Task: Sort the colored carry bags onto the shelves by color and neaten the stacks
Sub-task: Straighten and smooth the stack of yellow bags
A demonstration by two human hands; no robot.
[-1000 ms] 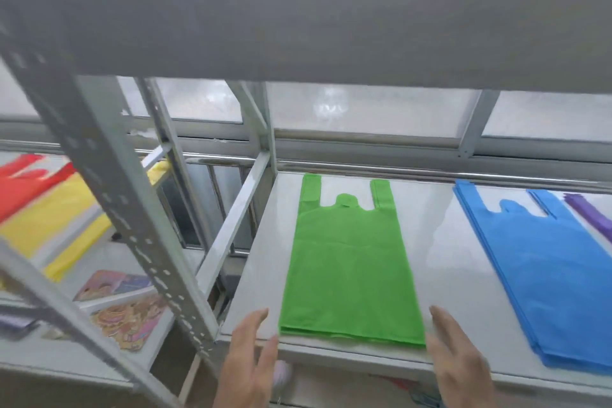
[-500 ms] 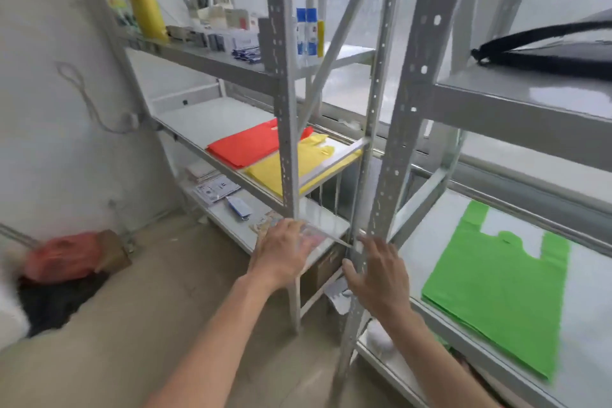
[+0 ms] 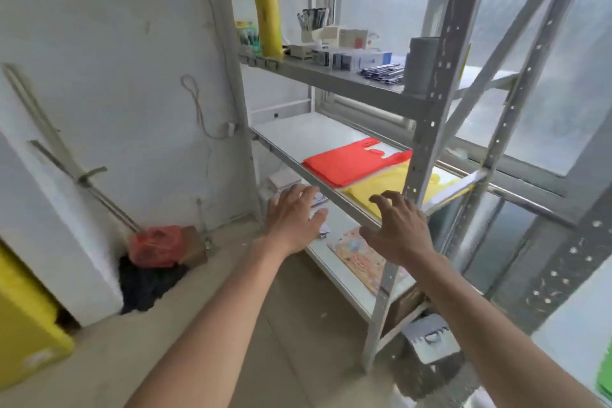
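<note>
Both hands empty: left hand (image 3: 293, 220) fingers spread and relaxed, right hand (image 3: 399, 228) fingers loosely bent, each reaching toward the front edge of the middle shelf (image 3: 298, 134); neither touches a bag. Red bags (image 3: 351, 164) and yellow bags (image 3: 381, 190) lie side by side at the shelf's right end, red handles overlapping the yellow stack, and the yellow stack's right corner sits at, possibly over, the front edge. Risks: the upright post (image 3: 427, 129) stands in front of the yellow stack, so a reach from this side may snag it and shove bags off the edge; tugging one stack could drag the other askew.
</note>
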